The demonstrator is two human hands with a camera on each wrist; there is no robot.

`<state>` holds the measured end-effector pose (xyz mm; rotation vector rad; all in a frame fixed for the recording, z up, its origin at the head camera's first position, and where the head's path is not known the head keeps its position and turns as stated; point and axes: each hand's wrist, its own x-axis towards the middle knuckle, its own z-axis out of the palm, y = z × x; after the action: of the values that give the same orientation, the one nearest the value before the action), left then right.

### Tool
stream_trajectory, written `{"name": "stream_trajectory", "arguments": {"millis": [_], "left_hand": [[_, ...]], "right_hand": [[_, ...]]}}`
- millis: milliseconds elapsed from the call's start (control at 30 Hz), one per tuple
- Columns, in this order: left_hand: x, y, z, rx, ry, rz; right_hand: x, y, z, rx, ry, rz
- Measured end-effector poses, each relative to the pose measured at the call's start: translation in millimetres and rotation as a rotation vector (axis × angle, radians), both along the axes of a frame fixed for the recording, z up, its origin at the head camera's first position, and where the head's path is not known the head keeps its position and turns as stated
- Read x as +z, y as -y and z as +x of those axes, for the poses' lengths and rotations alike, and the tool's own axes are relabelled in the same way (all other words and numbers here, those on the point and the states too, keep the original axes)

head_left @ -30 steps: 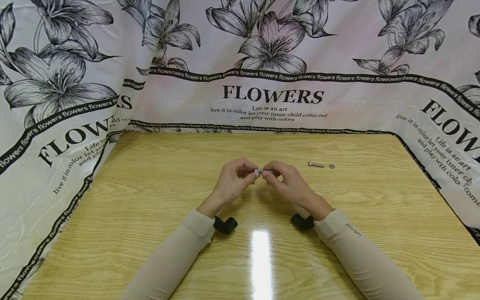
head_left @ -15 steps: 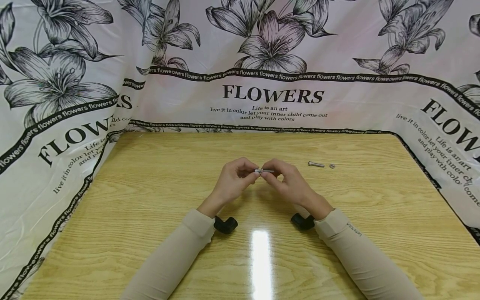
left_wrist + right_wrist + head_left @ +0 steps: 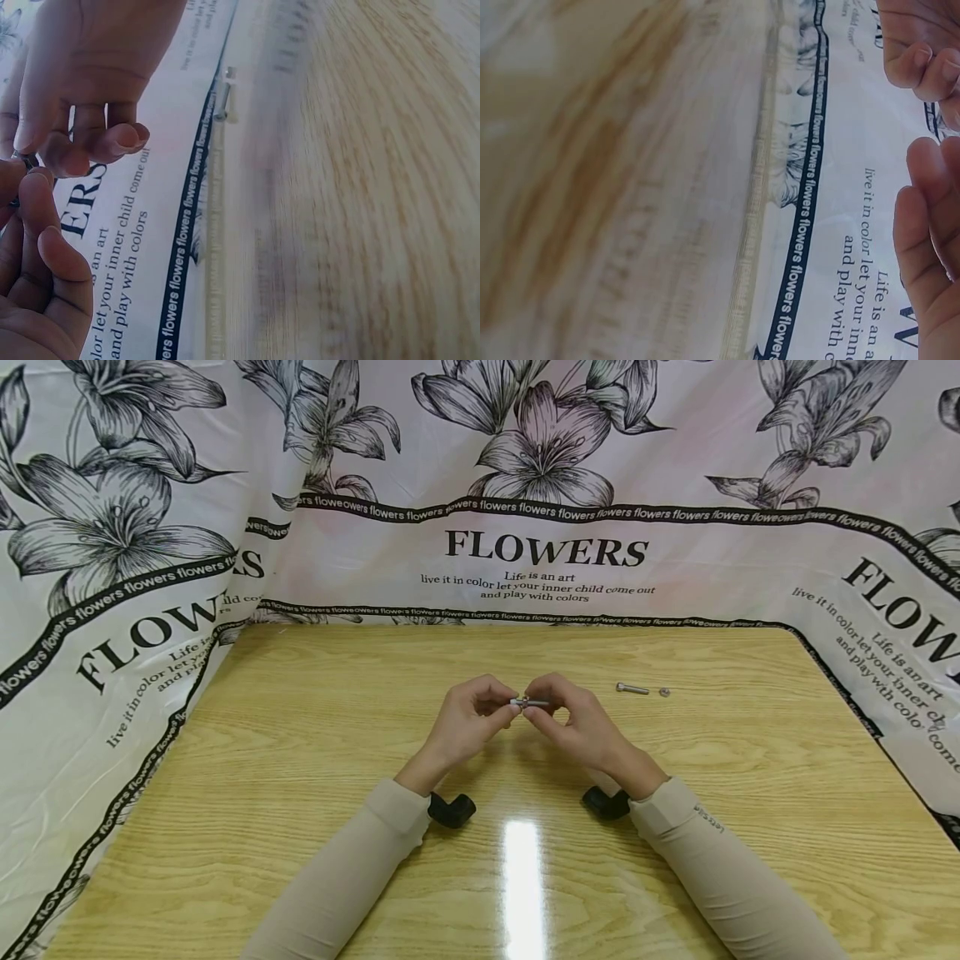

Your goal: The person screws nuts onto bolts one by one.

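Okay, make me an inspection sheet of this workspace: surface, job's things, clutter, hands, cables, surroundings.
Surface: wood-grain table, bright reflection near the front.
Job's things: held bolt with small nut-like piece, threading unclear; second bolt and loose nut lie apart on the table's right side.
Clutter: nothing seen.
Hands: left hand pinches the held bolt's head end; right hand has fingertips at the nut-like piece; black pieces at both wrists.
Cables: nothing seen.
Surroundings: white floral cloth printed "FLOWERS", behind and both sides.

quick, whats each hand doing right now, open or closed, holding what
Left hand: closed, pinching a silver metal bolt near its head.
Right hand: closed, apparently pinching a small silver metal nut on that bolt.
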<state>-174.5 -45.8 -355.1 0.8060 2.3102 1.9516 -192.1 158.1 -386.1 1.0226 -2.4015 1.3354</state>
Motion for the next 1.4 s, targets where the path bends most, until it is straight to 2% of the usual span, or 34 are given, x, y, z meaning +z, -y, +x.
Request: {"name": "stream_trajectory", "arguments": {"millis": [333,367,467,567,600,700,767,1033,1200,1400], "left_hand": [[1.5,-0.6,1.1,0.01,0.015,-0.017],[-3.0,-0.8,-1.5,0.012,0.012,-0.013],[-3.9,-0.7,-1.9,0.01,0.016,-0.006],[-3.7,-0.6,-1.7,0.003,0.014,-0.001],[0.5,-0.5,0.8,0.0,0.019,-0.002],[0.3,-0.6,0.9,0.003,0.02,0.002],[0.0,-0.8,0.9,0.009,0.017,0.002],[-0.8,-0.8,0.1,0.008,0.012,-0.006],[-0.3,-0.6,0.0,0.009,0.003,-0.003],[-0.6,-0.9,0.4,0.007,0.007,-0.003]], "right_hand": [[0.2,-2.0,-1.2,-0.013,0.05,0.042],[3.9,-0.9,1.5,-0.014,0.053,0.041],[17.7,3.3,11.2,-0.016,0.051,0.038],[21.5,5.4,14.0,-0.017,0.034,0.032],[18.0,4.7,11.5,-0.013,0.021,0.027],[3.5,0.9,1.6,-0.012,0.001,0.023],[0.3,-0.2,-0.6,-0.016,0.009,0.024],[-0.8,-2.5,-0.6,-0.021,0.048,0.03],[0.2,-1.7,-0.5,0.0,0.009,-0.004],[0.9,-1.5,-0.9,-0.008,-0.019,0.025]]}}
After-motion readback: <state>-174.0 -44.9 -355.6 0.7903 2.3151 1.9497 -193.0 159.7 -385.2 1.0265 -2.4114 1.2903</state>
